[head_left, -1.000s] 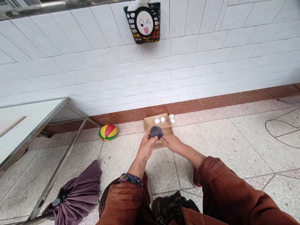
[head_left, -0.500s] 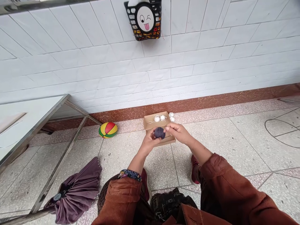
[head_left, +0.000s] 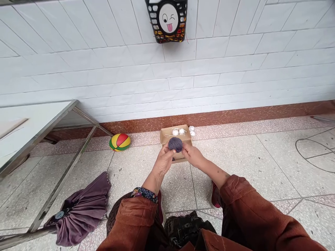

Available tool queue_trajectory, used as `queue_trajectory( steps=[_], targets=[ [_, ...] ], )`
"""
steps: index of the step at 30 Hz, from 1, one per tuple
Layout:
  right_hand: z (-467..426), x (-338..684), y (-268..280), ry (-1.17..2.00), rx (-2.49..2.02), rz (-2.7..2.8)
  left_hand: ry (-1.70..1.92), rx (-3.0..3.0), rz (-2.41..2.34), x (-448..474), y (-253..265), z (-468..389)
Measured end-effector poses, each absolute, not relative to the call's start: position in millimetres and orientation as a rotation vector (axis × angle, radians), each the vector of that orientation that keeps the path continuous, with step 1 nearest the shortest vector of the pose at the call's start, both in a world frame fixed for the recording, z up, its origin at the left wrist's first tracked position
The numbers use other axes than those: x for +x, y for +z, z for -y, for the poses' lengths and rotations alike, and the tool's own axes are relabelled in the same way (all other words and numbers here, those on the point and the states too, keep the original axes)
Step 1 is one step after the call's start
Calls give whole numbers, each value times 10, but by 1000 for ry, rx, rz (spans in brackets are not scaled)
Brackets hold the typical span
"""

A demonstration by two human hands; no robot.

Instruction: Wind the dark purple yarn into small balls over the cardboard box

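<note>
A dark grey ball of yarn (head_left: pixel 175 144) is held in my left hand (head_left: pixel 163 157), its fingers and thumb wrapped round the left and near sides. My right hand (head_left: pixel 192 153) is closed in a pinch at the ball's right edge; any strand between its fingertips is too thin to make out. Below both hands an open cardboard box (head_left: pixel 164 134) lies on the floor, partly hidden by them. In its far part sit two white yarn balls (head_left: pixel 178 131) with loose strands. Two more white balls (head_left: pixel 192 131) rest on the floor just right of the box.
A yellow, red and green ball (head_left: pixel 119 142) lies by the wall. At left stand a metal-framed table (head_left: pixel 75 157) and a folded purple umbrella (head_left: pixel 83 212). A black basket (head_left: pixel 167 21) hangs on the tiled wall. A thin metal frame (head_left: pixel 303 157) is at right.
The yarn ball has moved slightly up and left and looks turned. My right hand has come down from its upper right to its right edge. The view has shifted a little.
</note>
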State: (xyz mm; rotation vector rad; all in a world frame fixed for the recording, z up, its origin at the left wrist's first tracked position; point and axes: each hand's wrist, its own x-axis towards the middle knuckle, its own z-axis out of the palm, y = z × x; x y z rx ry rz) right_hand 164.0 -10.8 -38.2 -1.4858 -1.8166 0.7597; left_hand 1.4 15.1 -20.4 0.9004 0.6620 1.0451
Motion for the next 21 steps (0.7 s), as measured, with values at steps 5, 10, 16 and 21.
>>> queue_trajectory(
  steps=[5,10,16,21],
  targets=[
    [239,1531,-281,799,-1262,2119,1111,846,-779,-4,-261,-206],
    [340,1574,-7,1009,-959,2023,1116,894,-888,-24,-284,-230],
    [202,1821,116,1095,-1029,1492,920,1044,-801,-66,-200,-137],
    [10,1881,-59,919,-1201,1380,760,1070,-577,-114,-132,-55]
  ],
)
